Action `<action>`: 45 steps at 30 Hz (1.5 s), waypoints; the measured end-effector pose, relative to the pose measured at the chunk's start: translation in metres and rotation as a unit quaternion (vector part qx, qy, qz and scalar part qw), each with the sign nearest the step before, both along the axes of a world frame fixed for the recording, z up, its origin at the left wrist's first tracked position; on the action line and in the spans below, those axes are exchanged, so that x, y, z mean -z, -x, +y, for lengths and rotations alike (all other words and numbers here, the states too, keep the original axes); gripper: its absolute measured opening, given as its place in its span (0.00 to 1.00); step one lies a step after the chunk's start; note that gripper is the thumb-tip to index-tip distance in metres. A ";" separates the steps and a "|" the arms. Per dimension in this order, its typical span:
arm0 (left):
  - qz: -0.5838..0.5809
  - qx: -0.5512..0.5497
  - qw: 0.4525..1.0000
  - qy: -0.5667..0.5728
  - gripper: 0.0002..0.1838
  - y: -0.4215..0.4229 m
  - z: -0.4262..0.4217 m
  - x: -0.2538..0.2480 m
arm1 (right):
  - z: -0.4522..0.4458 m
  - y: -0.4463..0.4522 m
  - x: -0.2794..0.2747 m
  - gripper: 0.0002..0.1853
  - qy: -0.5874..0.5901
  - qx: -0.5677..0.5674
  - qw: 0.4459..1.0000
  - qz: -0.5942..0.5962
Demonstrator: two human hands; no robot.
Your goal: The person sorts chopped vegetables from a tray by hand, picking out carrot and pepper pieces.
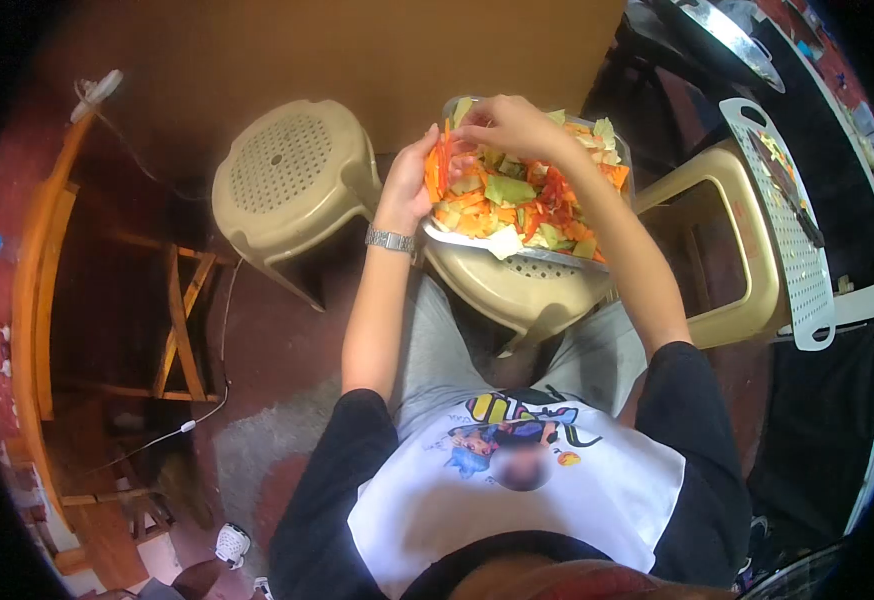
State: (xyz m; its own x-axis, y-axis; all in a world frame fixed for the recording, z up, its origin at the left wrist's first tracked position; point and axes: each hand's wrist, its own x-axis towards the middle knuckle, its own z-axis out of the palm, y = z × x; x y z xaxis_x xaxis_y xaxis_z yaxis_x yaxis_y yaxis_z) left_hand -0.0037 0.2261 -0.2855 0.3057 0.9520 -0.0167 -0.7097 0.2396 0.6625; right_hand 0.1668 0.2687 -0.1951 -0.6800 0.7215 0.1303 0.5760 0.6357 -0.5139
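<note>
A shallow tray (569,262) full of cut vegetables (510,190), with orange, red, green and pale pieces, rests on a beige plastic stool (517,300). Over the tray's left end, my left hand (415,180) holds several orange-red strips (441,165) upright between thumb and fingers. My right hand (510,125) is just to their right, over the tray's far edge, with its fingers bent toward the strips. Whether its fingertips grip anything is too small to make out.
Another beige stool (292,175) stands at the left. At the right, a white cutting board (787,240) bearing a knife (805,215) and vegetable scraps lies on a tilted-looking stool (737,240). A wooden frame (42,300) is at the far left, a pan (722,40) at the upper right.
</note>
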 end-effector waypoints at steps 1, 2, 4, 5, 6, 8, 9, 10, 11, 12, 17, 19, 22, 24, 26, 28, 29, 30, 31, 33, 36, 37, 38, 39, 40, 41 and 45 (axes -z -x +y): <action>-0.004 -0.001 1.000 0.002 0.21 -0.001 -0.001 -0.001 | -0.002 0.004 0.002 0.19 -0.002 0.009 1.000 0.011; -0.008 -0.003 1.000 0.003 0.22 -0.002 -0.002 -0.003 | -0.003 0.007 0.002 0.18 -0.004 0.017 1.000 0.022; -0.030 -0.028 0.999 0.020 0.22 -0.005 -0.002 -0.005 | -0.007 0.011 0.001 0.19 -0.006 0.043 0.999 0.001; -0.047 -0.050 0.997 0.036 0.22 -0.009 -0.001 -0.005 | -0.011 0.012 -0.001 0.19 -0.022 0.039 0.999 -0.001; -0.064 -0.073 0.994 0.053 0.23 -0.011 -0.002 -0.005 | -0.013 0.013 -0.001 0.19 -0.036 0.035 0.999 -0.003; -0.082 -0.039 0.996 0.027 0.22 -0.009 0.005 0.003 | -0.015 0.017 -0.003 0.18 -0.012 0.018 0.999 -0.024; -0.091 -0.022 0.995 0.014 0.22 -0.007 0.007 0.008 | -0.014 0.018 -0.002 0.18 0.001 0.011 0.999 -0.035; -0.063 -0.064 0.995 0.030 0.22 -0.006 0.002 0.005 | -0.009 0.016 0.000 0.17 -0.011 0.019 1.000 0.002; -0.034 -0.107 0.993 0.044 0.21 -0.006 -0.003 -0.005 | 0.001 0.013 0.001 0.16 -0.025 0.027 0.999 0.039; -0.006 -0.150 0.987 0.057 0.20 -0.004 -0.009 -0.013 | 0.011 0.009 0.001 0.15 -0.039 0.034 0.996 0.077; 0.023 -0.154 0.985 0.068 0.13 0.020 -0.012 -0.003 | 0.049 0.008 0.019 0.11 0.010 -0.112 0.989 -0.094; 0.038 -0.131 0.988 0.066 0.13 0.021 -0.017 -0.004 | 0.050 0.017 0.034 0.13 0.053 -0.120 0.980 -0.148; 0.053 -0.125 0.988 0.067 0.13 0.023 -0.022 -0.004 | 0.056 0.026 0.041 0.17 0.114 -0.083 0.969 -0.202; 0.062 -0.138 0.986 0.067 0.13 0.024 -0.027 -0.005 | 0.057 0.030 0.039 0.18 0.119 -0.078 0.965 -0.221; 0.053 -0.127 0.988 0.067 0.13 0.025 -0.030 -0.004 | 0.047 0.037 0.035 0.14 0.034 -0.061 0.976 -0.207; 0.041 -0.125 0.989 0.066 0.13 0.024 -0.030 -0.003 | 0.044 0.042 0.035 0.12 0.012 -0.015 0.985 -0.174; 0.033 -0.129 0.989 0.066 0.13 0.023 -0.029 -0.002 | 0.045 0.044 0.038 0.11 0.033 0.022 0.988 -0.148; 0.026 -0.132 0.989 0.066 0.13 0.022 -0.028 -0.001 | 0.046 0.045 0.041 0.11 0.054 0.059 0.989 -0.122; 0.024 -0.129 0.989 0.065 0.13 0.022 -0.028 -0.002 | 0.050 0.049 0.049 0.11 0.039 0.080 0.988 -0.126; 0.019 -0.121 0.990 0.062 0.13 0.021 -0.026 -0.003 | 0.060 0.057 0.063 0.10 0.010 0.125 0.983 -0.133; 0.026 -0.110 0.992 0.053 0.13 0.023 -0.025 -0.004 | 0.052 0.060 0.050 0.08 0.040 0.188 0.970 -0.146; 0.028 -0.115 0.992 0.049 0.13 0.025 -0.024 -0.004 | 0.051 0.058 0.044 0.07 0.076 0.168 0.973 -0.139; 0.029 -0.119 0.991 0.046 0.13 0.027 -0.025 -0.004 | 0.049 0.054 0.037 0.06 0.112 0.147 0.974 -0.133; 0.032 -0.123 0.991 0.044 0.13 0.028 -0.026 -0.003 | 0.047 0.053 0.034 0.06 0.150 0.127 0.972 -0.126; 0.031 -0.120 0.991 0.043 0.13 0.030 -0.026 -0.001 | 0.051 0.054 0.039 0.06 0.192 0.152 0.965 -0.099; 0.029 -0.117 0.992 0.042 0.13 0.030 -0.024 0.000 | 0.057 0.055 0.043 0.07 0.233 0.177 0.954 -0.072; 0.057 -0.130 0.988 0.065 0.13 0.031 -0.016 0.005 | 0.058 0.047 0.046 0.08 0.329 0.185 0.923 0.079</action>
